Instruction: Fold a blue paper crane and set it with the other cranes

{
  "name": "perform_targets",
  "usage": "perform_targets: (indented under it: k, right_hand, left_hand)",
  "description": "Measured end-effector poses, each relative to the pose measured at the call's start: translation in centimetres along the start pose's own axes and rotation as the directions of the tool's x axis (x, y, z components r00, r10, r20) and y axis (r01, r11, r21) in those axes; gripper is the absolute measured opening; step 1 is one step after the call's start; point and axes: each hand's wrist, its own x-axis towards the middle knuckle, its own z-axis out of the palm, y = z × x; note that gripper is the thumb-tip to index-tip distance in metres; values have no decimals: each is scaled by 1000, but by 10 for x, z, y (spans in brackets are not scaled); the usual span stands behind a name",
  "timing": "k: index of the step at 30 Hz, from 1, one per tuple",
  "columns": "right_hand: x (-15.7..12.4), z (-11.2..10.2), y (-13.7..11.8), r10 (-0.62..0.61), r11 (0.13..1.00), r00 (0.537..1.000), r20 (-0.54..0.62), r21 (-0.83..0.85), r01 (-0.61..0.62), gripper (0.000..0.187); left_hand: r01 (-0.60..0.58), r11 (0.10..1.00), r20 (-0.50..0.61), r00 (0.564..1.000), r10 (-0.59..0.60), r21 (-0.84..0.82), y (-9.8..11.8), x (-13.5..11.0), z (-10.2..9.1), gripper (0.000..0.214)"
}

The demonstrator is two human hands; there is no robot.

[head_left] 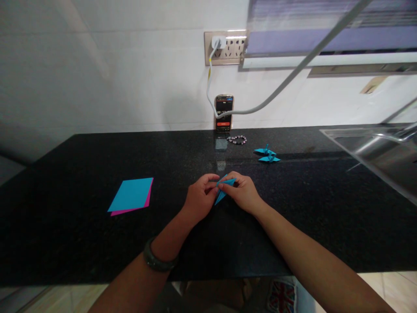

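Note:
Between my two hands, just above the dark countertop, is a piece of folded blue origami paper (221,198) with a narrow, pointed shape. My left hand (202,196) pinches its left side with thumb and fingers. From the right, my right hand (244,191) grips the upper part, its thumb lying across the paper. My fingers cover part of the folds. Two finished blue paper cranes (269,159) sit beyond my right hand. Off to the left lies a stack of square paper (132,194), blue on top with pink showing underneath.
A phone (224,104) showing a running timer leans against the wall, with a beaded strap (237,139) by it. Its white cable (210,82) hangs from the wall socket (225,48). A metal sink (384,148) is set into the black counter (81,243) at right.

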Motion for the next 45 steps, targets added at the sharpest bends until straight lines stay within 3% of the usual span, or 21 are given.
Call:
perform_targets:
  k: [5,11,14,17,23,30,35,42,45]
  right_hand:
    - [0,-2,1,-12,1000,1000,5,-12,12,9]
    - [0,1,-1,143,968,985,101,193,-160,21]
    - [1,2,0,171,957,982,75,225,-183,19]
    - [1,3,1,191,956,981,27,220,-192,18]
    - [-1,5,1,184,959,980,70,207,-195,21]
    - [-2,5,1,131,986,991,19,101,-132,16]
    - [-3,3,0,106,982,994,38,154,-110,29]
    - [2,1,6,292,880,945,150,346,-327,52]
    - [4,-3,5,292,875,943,160,353,-331,54]
  left_hand:
    - [5,1000,1,1000,-5,-18,-2,1,1,26]
    - [92,978,-56,993,-105,-186,-3,4,0,19]
    - [147,952,-35,986,-162,-268,-1,4,0,21]
    - [146,934,29,989,-144,-326,-3,3,2,29]
    - [128,939,2,991,-134,-320,-6,3,6,38]
    - [125,950,18,992,-126,-285,-3,2,5,40]
    - [144,948,27,989,-142,-285,-3,2,4,43]
    - [178,943,23,984,-178,-283,-1,3,4,44]
    - [170,945,0,984,-177,-279,-2,3,3,43]
